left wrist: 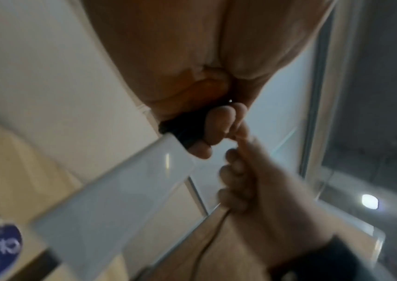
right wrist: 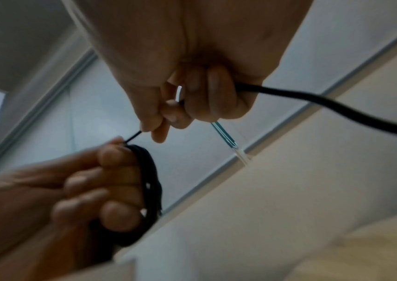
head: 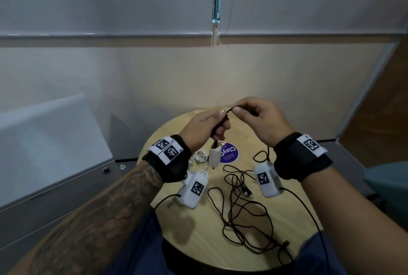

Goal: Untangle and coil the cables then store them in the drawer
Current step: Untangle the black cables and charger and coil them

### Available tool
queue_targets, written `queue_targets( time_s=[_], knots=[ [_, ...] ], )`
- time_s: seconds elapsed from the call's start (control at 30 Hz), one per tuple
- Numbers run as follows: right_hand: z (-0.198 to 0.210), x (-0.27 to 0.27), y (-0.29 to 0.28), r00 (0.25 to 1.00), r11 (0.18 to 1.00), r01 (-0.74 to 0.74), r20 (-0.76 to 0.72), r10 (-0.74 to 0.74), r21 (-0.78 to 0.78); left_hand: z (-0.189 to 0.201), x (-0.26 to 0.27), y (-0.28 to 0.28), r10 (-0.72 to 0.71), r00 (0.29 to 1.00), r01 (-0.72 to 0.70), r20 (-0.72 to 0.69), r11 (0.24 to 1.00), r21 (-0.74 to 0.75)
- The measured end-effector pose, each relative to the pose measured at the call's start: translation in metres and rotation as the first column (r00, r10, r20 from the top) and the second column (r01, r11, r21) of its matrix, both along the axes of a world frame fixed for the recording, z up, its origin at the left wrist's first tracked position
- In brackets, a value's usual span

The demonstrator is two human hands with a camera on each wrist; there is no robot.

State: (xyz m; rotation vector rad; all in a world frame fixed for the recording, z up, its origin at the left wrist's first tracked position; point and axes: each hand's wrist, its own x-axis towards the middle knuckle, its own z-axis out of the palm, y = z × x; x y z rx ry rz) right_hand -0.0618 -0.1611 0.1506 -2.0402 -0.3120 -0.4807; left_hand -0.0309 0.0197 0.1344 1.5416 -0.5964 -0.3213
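Both hands are raised over the round wooden table [head: 194,230]. My left hand [head: 220,124] grips a small coil of black cable [right wrist: 149,180] in its curled fingers. A white charger plug [head: 213,156] hangs from that coil below the fist; it also fills the lower left wrist view [left wrist: 120,199]. My right hand [head: 237,110] pinches the same black cable [right wrist: 337,106] just beside the left thumb, and the cable runs on through its curled fingers. The rest of the black cable [head: 242,210] lies in loose tangled loops on the table.
A small bundle of white cable [head: 199,156] and a purple round sticker [head: 230,154] lie at the table's far side. A grey drawer unit [head: 55,186] with a lock [head: 106,169] stands to the left, its fronts closed. A wall runs behind the table.
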Motion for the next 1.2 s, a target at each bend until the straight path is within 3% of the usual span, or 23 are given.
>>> queue_targets(
  time_s=[0.1,0.2,0.3,0.37,0.5,0.6,0.7,0.83,0.93,1.0,1.07,1.2],
  knots=[
    [-0.012,-0.001,0.002,0.996,0.996,0.009,-0.087,-0.001,0.086,0.006,0.002,-0.003,-0.103,0.972,0.055,-0.213,0.973,-0.222],
    [-0.038,0.001,0.003,0.977,0.995,0.033,-0.214,-0.012,0.094,0.016,0.005,0.000,-0.171,0.910,-0.036,-0.378,0.875,-0.483],
    [-0.063,-0.005,0.006,0.938,0.998,-0.010,-0.345,0.031,0.062,0.023,0.016,0.008,-0.209,0.869,-0.174,-0.448,0.720,-0.672],
    [-0.071,-0.013,0.015,0.919,0.997,-0.060,-0.388,0.077,0.055,0.018,0.023,0.009,-0.138,0.886,-0.235,-0.443,0.691,-0.684],
    [-0.075,-0.025,0.032,0.878,0.979,-0.197,-0.452,0.154,-0.048,-0.002,0.040,0.008,0.065,0.895,-0.364,-0.442,0.680,-0.636],
    [-0.067,-0.032,0.031,0.898,0.977,-0.183,-0.424,0.119,-0.113,-0.019,0.057,0.014,0.249,0.881,-0.452,-0.403,0.697,-0.557],
    [-0.051,-0.033,0.025,0.935,0.998,-0.063,-0.350,0.057,-0.005,-0.035,0.056,0.017,0.380,0.896,-0.441,-0.231,0.823,-0.359],
    [-0.032,-0.029,0.020,0.913,0.931,-0.011,-0.376,0.158,0.364,-0.041,0.031,0.011,0.294,0.954,-0.293,0.056,0.956,-0.034],
    [-0.020,-0.026,0.015,0.907,0.909,-0.025,-0.373,0.196,0.416,-0.036,0.016,0.006,0.152,0.985,-0.160,0.080,0.982,0.105],
    [-0.014,-0.025,0.008,0.927,0.957,-0.024,-0.351,0.129,0.289,-0.033,0.011,0.006,0.071,0.994,-0.086,0.089,0.980,0.181],
    [-0.011,-0.024,0.000,0.960,0.998,0.014,-0.282,0.002,0.056,-0.031,0.008,0.005,0.010,0.996,-0.028,0.092,0.979,0.202],
    [-0.020,-0.012,-0.005,0.994,0.980,0.056,-0.084,-0.073,-0.190,-0.030,0.009,0.002,-0.013,0.995,0.018,-0.095,0.999,0.050]
  ],
)
